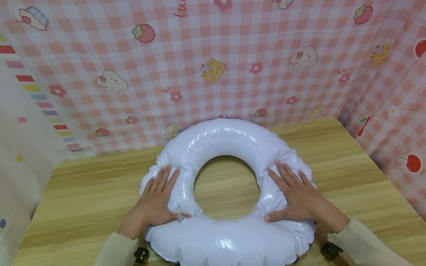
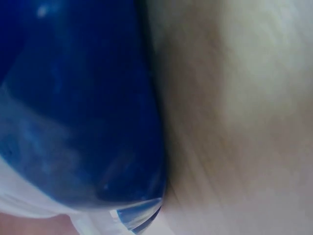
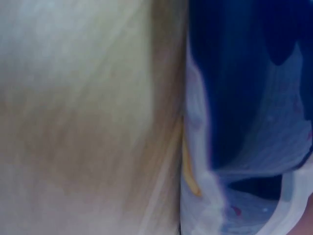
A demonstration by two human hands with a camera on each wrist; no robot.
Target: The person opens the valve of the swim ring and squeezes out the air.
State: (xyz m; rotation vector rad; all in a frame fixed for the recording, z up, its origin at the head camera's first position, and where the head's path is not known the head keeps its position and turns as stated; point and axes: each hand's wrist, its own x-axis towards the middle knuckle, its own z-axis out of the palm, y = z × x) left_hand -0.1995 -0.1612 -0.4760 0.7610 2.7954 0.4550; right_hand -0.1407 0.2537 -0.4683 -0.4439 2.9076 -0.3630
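An inflated swim ring (image 1: 233, 240), glossy white on top, lies on the wooden table in the head view. My left hand (image 1: 157, 201) presses on its left side with fingers spread, the thumb beside a clear valve (image 1: 180, 213). On the opposite side my right hand (image 1: 298, 193) presses down, fingers straight and spread. The ring's skin dents and wrinkles under both palms. Up close, the left wrist view shows the ring's dark blue printed lower side (image 2: 93, 112). A blue and white printed part (image 3: 244, 98) fills the right of the right wrist view.
The wooden table (image 1: 84, 195) stands against a pink checked cloth (image 1: 201, 40) with cartoon prints. More cloth hangs at the left and right sides. Small black wrist mounts (image 1: 141, 254) sit below the cuffs, close to the tabletop.
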